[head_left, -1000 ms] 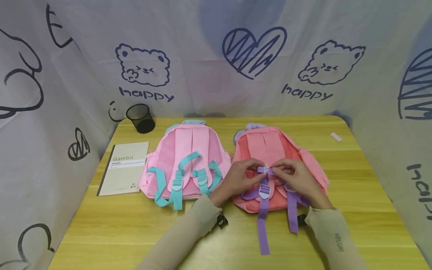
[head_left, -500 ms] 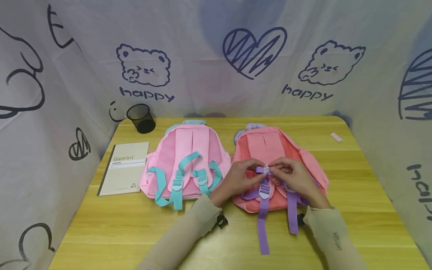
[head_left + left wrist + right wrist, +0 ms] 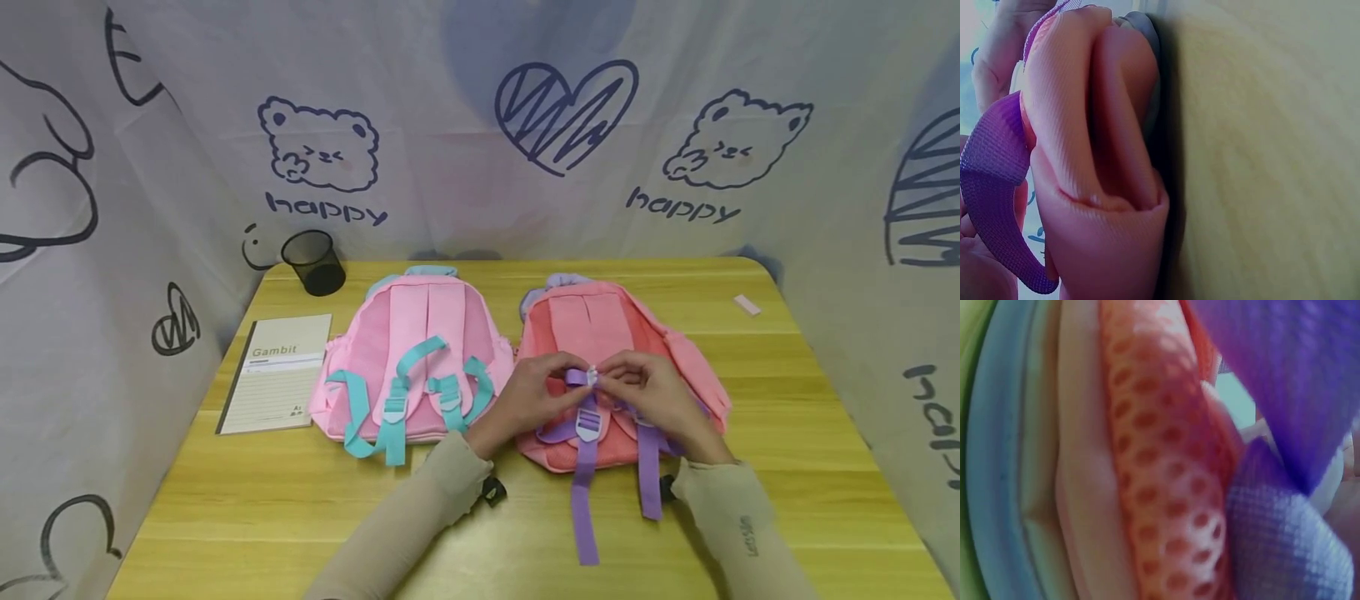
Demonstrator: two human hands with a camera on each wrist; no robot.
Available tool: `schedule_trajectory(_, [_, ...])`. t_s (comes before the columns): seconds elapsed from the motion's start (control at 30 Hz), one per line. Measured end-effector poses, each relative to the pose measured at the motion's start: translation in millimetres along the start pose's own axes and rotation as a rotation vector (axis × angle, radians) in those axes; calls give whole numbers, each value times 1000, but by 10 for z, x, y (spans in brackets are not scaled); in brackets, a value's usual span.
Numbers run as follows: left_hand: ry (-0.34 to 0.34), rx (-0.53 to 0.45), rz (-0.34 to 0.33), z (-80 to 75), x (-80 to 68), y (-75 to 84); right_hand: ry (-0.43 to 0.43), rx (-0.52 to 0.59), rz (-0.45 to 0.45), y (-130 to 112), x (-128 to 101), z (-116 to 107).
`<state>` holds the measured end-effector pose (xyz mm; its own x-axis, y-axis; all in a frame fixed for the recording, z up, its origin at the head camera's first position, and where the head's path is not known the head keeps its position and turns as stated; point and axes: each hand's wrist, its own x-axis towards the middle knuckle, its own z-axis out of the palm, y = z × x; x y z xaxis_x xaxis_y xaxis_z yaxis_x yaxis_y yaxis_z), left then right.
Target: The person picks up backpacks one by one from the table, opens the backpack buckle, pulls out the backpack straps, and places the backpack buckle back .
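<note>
Head view: we see left hand and right hand pinching small white plastic buckle on purple webbing chest strap, atop coral-pink fabric backpack lying on yellow wooden table.
Left wrist: purple strap beside coral fabric.
Right wrist: blurred mesh, strap.

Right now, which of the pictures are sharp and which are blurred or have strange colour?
Head view: sharp and evenly lit; both hands and the coral backpack are clear, with only soft shadows. Left wrist view: too close, the purple strap is in focus, the table is blurred. Right wrist view: very close and soft, with a colour cast.
</note>
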<state>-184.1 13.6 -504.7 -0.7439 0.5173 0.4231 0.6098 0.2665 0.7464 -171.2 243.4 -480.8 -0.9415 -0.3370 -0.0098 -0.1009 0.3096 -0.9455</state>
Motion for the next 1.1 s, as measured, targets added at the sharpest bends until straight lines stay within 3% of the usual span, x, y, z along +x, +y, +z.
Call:
schedule_trajectory(0.27, [7, 3, -5, 6, -2, -9, 26, 3, -24, 28, -9, -11])
schedule_trajectory(0.53, [6, -9, -6, 1, -7, -1, 65, -143, -56, -10, -66, -75])
schedule_trajectory(0.9, [-1, -20, -14, -1, -2, -5, 32, -110, -68, 5, -41, -25])
schedule_trajectory(1.1, [-3, -8, -17, -4, 5, -7, 60, -222, -144, -51, -48, -43])
